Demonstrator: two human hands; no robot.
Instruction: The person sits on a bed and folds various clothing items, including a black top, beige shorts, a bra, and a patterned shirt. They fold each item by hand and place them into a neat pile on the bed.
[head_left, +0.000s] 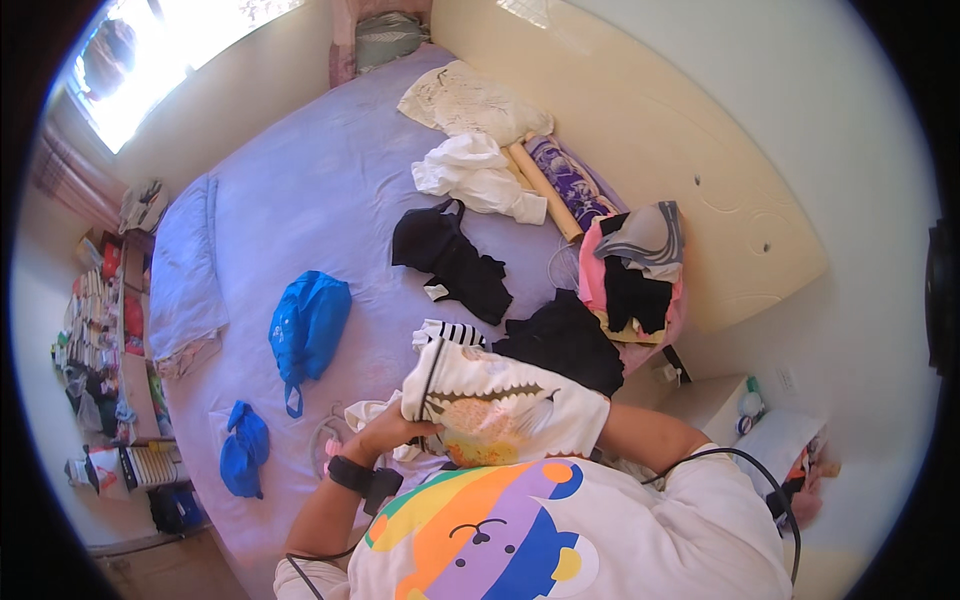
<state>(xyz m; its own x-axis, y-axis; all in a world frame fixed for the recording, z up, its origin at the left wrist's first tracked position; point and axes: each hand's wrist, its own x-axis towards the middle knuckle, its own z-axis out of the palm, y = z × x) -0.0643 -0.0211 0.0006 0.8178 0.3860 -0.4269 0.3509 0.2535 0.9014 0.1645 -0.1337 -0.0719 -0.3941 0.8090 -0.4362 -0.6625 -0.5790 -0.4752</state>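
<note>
My left hand grips the edge of a white printed garment held just in front of my body. The garment has a dark band near its left end, scalloped dark trim and orange and yellow printed patches. My right forearm reaches into or behind its right end, so my right hand is hidden by the cloth. Just beyond it lie a black garment and a black-and-white striped cloth. Cream cloth shows beside my left hand.
On the lavender-sheeted bed lie a blue bag, a smaller blue bundle, black garments and a white garment. A clothes pile sits by the headboard. Cluttered shelves stand left.
</note>
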